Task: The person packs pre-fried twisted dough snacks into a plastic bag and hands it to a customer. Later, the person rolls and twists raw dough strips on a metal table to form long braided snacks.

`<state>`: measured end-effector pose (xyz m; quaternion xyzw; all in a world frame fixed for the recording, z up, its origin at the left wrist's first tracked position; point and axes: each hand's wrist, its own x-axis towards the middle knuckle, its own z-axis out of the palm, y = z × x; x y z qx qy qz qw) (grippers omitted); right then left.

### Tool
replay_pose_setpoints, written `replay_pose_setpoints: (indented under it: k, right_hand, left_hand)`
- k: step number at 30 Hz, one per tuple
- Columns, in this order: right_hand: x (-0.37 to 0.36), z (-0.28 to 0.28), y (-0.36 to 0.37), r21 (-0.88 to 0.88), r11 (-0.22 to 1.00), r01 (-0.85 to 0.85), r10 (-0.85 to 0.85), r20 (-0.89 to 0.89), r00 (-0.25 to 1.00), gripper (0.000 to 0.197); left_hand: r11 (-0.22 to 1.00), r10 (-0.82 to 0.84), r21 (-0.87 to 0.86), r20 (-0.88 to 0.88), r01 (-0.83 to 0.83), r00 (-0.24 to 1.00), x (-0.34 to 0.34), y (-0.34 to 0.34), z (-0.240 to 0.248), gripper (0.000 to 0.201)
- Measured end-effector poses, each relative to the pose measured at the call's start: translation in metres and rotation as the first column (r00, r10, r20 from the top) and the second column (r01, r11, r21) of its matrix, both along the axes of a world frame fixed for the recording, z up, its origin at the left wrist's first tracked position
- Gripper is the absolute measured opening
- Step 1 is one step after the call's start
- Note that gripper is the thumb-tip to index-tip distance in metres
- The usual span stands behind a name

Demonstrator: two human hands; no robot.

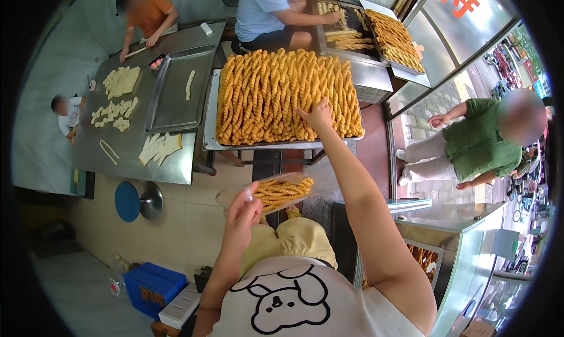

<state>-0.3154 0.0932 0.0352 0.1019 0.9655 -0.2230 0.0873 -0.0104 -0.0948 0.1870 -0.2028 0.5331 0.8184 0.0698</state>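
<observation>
My left hand is closed on the gathered edge of a clear plastic bag, held in front of my lap. Several golden fried dough twists lie inside that bag. On the front right part of a big heap of fried dough twists rests my right hand, its thumb spread away from the fingers. No twist is lifted in it. Long rows of the twists are stacked high on a metal tray, which sits on a stand ahead of me.
A steel table at left bears dough, gloves and a shallow tray. Past the heap, a person in blue works by a fryer. A person in green stands outside. To my right is a glass-sided counter; a blue stool stands left.
</observation>
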Motion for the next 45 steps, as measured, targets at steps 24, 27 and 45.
replay_pose_setpoints:
  k: [24,27,45]
  right_hand:
    - [0.208,-0.051,-0.050,-0.338,0.196,-0.920,0.980,0.092,0.175,0.025]
    - [0.233,-0.103,-0.052,-0.407,0.563,-0.719,0.774,-0.045,0.632,0.025]
    - [0.237,-0.070,0.013,-0.300,0.808,-0.507,0.539,0.031,0.842,0.022]
  left_hand:
    - [0.992,0.123,0.029,0.034,-0.124,0.992,0.001,-0.027,-0.021,0.041]
    - [0.995,0.090,0.048,-0.012,-0.089,0.996,0.002,-0.033,-0.029,0.038]
    - [0.981,-0.157,0.114,-0.001,0.156,0.988,-0.036,0.015,-0.023,0.043]
